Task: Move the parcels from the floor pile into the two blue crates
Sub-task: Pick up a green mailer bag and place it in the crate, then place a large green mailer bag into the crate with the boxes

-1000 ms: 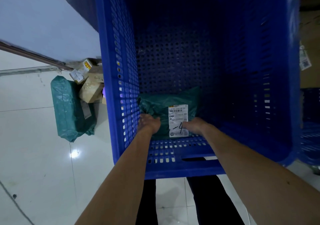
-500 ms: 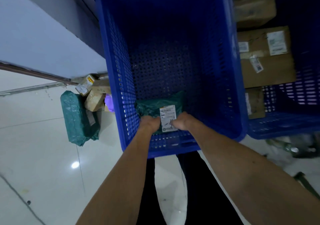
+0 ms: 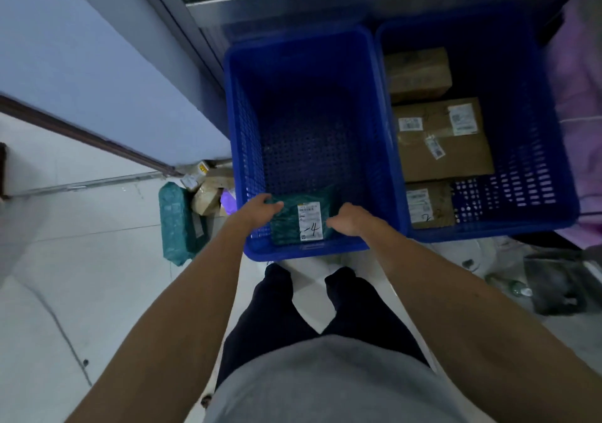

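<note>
The green parcel (image 3: 288, 223) lies at the near end of the left blue crate (image 3: 309, 253), against its front wall. The left hand (image 3: 260, 209) lays fairly straight fingers on its left corner. The right hand (image 3: 350, 222) curls at its right edge; I cannot tell whether it grips. The right blue crate (image 3: 521, 228) holds three cardboard boxes (image 3: 443, 148). Left of the crates, a green bag (image 3: 177, 223) and small boxes (image 3: 208, 196) lie on the floor (image 3: 81, 259).

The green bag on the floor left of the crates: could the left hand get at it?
Probably yes. The green bag lies uncovered on the floor, just outside the left crate; the left hand need only lift over its wall.
</note>
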Demonstrator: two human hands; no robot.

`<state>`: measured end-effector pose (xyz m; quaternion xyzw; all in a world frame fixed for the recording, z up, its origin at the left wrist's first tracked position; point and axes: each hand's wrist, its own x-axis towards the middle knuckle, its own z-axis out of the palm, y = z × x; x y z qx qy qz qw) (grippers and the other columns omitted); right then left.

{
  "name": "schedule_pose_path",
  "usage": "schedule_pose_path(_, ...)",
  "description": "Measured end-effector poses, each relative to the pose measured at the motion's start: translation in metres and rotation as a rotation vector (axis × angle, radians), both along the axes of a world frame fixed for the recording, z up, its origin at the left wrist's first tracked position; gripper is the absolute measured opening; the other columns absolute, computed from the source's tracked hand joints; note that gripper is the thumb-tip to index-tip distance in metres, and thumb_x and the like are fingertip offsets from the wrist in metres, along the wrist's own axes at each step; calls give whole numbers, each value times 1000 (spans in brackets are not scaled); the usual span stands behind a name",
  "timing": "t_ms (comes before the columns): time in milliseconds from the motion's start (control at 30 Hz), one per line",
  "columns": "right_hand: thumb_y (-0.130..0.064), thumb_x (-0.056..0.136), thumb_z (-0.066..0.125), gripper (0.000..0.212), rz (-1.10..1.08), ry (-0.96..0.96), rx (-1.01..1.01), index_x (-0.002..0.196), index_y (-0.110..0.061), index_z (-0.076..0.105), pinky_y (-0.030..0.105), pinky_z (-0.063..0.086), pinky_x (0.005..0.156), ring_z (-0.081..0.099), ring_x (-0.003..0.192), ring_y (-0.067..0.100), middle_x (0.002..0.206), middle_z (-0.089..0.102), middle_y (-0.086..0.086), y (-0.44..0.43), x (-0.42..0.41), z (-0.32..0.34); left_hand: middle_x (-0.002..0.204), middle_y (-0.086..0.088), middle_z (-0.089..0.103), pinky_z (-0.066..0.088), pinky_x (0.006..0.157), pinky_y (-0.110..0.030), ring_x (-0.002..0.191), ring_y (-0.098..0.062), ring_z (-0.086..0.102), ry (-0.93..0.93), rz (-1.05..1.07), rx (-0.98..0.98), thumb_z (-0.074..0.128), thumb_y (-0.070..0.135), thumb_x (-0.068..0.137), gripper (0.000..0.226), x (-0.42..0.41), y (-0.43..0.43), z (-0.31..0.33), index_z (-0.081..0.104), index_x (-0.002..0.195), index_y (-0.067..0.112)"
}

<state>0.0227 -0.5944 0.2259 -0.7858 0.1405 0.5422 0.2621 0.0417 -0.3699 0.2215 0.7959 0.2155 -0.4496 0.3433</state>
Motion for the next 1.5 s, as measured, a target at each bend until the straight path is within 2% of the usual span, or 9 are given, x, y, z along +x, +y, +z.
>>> schedule_pose_path(167,-38,101,49,55,90,-156,12,138,3,45,38,49,89,56,106,30,134,54,19,-9,0,30,151,-21,42,41,107,-48,134,-40,46,-89,70,16,51,45,101,64,-16,-2,26,32,154,14)
schedule_pose_path(367,-40,101,49,37,191,-222,11,82,-9,49,29,34,51,45,64,17,77,48,4,-1,-1,45,154,-13,38,42,88,-33,126,-29,51,-156,96,38,52,44,101,63,-40,6,40,33,154,16)
schedule_pose_path(500,-39,102,47,33,218,-234,15,93,-7,47,30,32,51,43,63,16,77,47,4,21,-8,53,146,-8,45,43,84,-34,96,-17,59,-144,175,29,54,43,100,64,-55,28,55,34,154,14)
schedule_pose_path(600,-36,102,47,35,291,-289,-17,78,-10,47,30,31,49,43,60,16,72,48,3,44,-19,51,152,-9,40,43,94,-37,120,-25,53,-119,214,15,55,45,98,65,-67,53,60,35,153,17)
schedule_pose_path(833,-32,100,47,29,514,-451,-109,81,-11,47,31,38,63,49,75,23,79,47,3,144,-47,57,147,-9,49,40,89,-30,121,-23,52,-226,187,7,57,46,96,60,-99,155,45,50,144,12)
schedule_pose_path(1000,-33,100,44,36,539,-464,-159,119,-5,59,35,41,76,57,99,31,117,61,13,236,-75,63,123,-12,56,43,97,-37,121,-32,54,-225,240,-31,52,34,102,39,-131,246,46,59,129,8)
schedule_pose_path(1100,-34,102,39,40,502,-467,-156,121,-5,60,38,45,82,59,109,37,122,62,18,286,-90,62,143,-12,47,42,106,-38,129,-33,48,-176,270,-22,53,41,100,52,-145,302,43,47,146,16)
schedule_pose_path(1300,-37,97,47,42,431,-415,-156,124,-6,58,34,39,75,59,108,34,123,62,15,341,-114,44,149,-14,43,41,110,-51,129,-36,49,-111,280,-87,59,57,88,67,-146,360,35,43,147,28)
schedule_pose_path(1500,-38,99,47,27,438,-357,-159,102,-11,52,33,37,71,54,89,29,103,56,12,357,-114,21,144,-13,45,45,107,-44,118,-29,52,-103,260,-104,55,41,99,53,-139,357,26,44,147,21)
